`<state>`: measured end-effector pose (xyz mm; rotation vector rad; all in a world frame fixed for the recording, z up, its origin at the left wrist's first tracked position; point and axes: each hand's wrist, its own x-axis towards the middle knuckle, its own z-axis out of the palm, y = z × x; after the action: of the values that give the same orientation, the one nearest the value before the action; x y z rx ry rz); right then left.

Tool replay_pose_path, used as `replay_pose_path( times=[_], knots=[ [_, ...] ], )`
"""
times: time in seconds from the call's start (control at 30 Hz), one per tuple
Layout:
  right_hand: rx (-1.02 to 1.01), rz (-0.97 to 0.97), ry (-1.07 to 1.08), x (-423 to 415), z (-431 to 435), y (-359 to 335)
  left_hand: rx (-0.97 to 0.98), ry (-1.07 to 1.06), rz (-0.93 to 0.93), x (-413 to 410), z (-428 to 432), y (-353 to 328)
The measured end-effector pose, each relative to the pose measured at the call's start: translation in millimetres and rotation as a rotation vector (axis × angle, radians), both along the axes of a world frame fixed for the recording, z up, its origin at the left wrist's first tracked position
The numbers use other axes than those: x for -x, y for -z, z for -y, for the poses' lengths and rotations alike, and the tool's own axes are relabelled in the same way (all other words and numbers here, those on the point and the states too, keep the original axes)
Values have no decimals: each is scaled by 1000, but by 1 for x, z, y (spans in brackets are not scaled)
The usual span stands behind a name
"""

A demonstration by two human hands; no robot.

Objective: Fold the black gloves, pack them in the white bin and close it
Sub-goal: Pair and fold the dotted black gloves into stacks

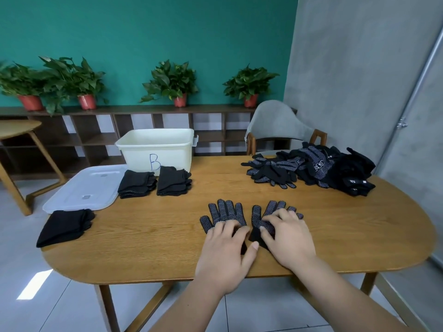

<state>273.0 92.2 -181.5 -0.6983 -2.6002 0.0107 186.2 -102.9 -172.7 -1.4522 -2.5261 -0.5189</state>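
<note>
A wooden table (167, 236) before a teal wall (143, 32). At 6 o'clock the left hand (225, 255) presses the left glove (225, 212), the right hand (287, 238) the right glove (267, 210) — fingers spread flat, gripping nothing. The bin (167, 149) stands open at 11 o'clock, the glove pile (318, 168) at 2.

One wide-angle camera, worn on the head, looks forward and down from the near edge of the wooden table (148, 238), close above it. The left hand (224, 252) and right hand (288, 238) reach in from 6 o'clock; the teal wall (143, 27) closes the view at 12 o'clock.
</note>
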Motion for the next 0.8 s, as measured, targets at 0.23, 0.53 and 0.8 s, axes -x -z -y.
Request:
replay_pose_path(
  times=[0.23, 0.53, 0.8],
  knots=[
    [23, -77, -56, -6, -2, 4, 136, -65, -1, 0, -7, 2],
    [80, -68, 62, -7, 2, -1, 389, -74, 122, 6, -16, -4],
    [183, -5, 233, -28, -52, -10, 474, -78, 190, 36, -23, -18]
  ],
)
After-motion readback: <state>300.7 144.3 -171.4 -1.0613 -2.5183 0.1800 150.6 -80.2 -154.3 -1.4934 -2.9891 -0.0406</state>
